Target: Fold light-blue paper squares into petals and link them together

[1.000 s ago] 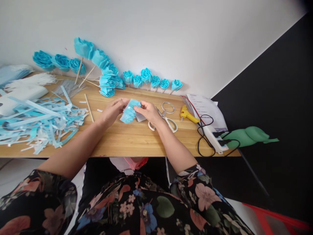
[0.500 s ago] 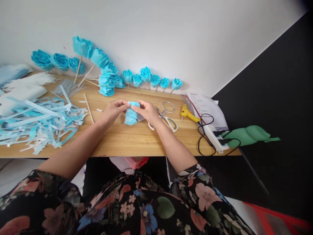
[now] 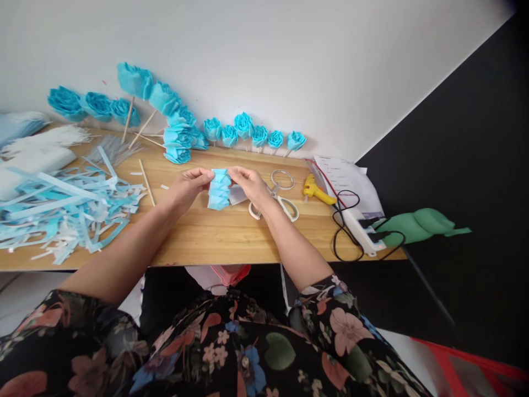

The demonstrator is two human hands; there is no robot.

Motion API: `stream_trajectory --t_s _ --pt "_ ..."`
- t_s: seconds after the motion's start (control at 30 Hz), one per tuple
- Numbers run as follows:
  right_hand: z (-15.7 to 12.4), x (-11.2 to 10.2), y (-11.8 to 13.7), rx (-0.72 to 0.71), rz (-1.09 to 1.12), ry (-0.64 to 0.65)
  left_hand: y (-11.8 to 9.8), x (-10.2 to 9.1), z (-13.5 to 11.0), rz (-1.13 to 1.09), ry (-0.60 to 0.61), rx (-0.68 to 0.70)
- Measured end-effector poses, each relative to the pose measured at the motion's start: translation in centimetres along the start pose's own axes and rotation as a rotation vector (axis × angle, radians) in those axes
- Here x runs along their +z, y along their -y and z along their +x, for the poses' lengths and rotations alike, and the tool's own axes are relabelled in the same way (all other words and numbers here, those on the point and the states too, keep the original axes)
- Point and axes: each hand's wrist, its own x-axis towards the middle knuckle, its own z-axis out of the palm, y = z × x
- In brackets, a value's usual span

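A folded strip of light blue paper [image 3: 219, 190] hangs between my hands over the middle of the table. My left hand [image 3: 189, 187] pinches its upper left edge between thumb and fingers. At the upper right edge, my right hand [image 3: 250, 184] pinches it the same way. Zigzag folds run down the strip. Just beyond my right wrist lie white-handled scissors [image 3: 288, 208], partly covered by that hand and forearm. A pale piece of paper [image 3: 237, 194] shows beneath my right hand.
Blue paper flowers on sticks [image 3: 177, 140] line the wall. Cut paper strips [image 3: 78, 201] pile up at left beside a loose stick [image 3: 147, 182]. Rightward are a tape ring [image 3: 282, 179], a yellow glue gun [image 3: 318, 190], printed sheets [image 3: 349, 184], a power strip [image 3: 359, 230] with black cables, and a green object [image 3: 417, 226].
My hands have moved slightly apart, and the fingers now grip the strip's outer edges, so more of its folded face shows. The whole view has shifted slightly.
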Motion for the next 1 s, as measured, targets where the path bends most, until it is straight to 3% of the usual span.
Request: stream_trajectory --t_s 0.23,0.67,1.0 --pt "-0.03 0.24 0.08 0.008 -0.065 -0.064 0.74 -0.05 0.12 0.047 0.035 0.027" --pt "-0.25 0.31 0.07 0.001 -0.188 -0.045 0.03 0.31 -0.07 0.097 0.034 0.030" --pt "-0.16 0.42 -0.11 0.031 -0.044 -0.037 0.49 -0.07 0.16 0.050 0.000 0.047"
